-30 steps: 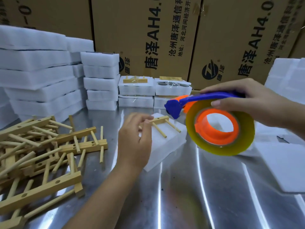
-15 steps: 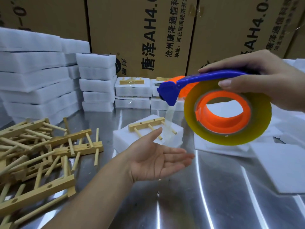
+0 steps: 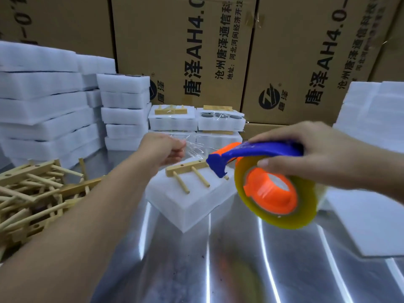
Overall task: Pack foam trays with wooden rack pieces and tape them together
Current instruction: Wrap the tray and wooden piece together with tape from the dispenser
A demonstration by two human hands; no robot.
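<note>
Steel worktop (image 3: 240, 259) backed by cardboard boxes (image 3: 175, 51). At its centre lies a foam tray (image 3: 190, 202), a wooden rack piece (image 3: 185, 168) on top. Our left hand (image 3: 162, 150) pinches the clear tape (image 3: 195, 149), fingers (image 3: 175, 153) closed on its end. Our right hand (image 3: 317, 158) grips the tape dispenser (image 3: 262, 149) just over the tray. We judge the foam light and easily dented, best steadied by its sides. Loose rack pieces (image 3: 32, 193) crowd the left, with foam stacks (image 3: 43, 106) behind.

Blue tape dispenser (image 3: 262, 149) with orange core (image 3: 269, 193), tape roll (image 3: 306, 215) translucent yellow; foam tray (image 3: 188, 202) white; rack piece (image 3: 185, 169) pale tan wood; cardboard boxes (image 3: 175, 40) brown, black print; table (image 3: 240, 259) silver-grey, bright white streaks
</note>
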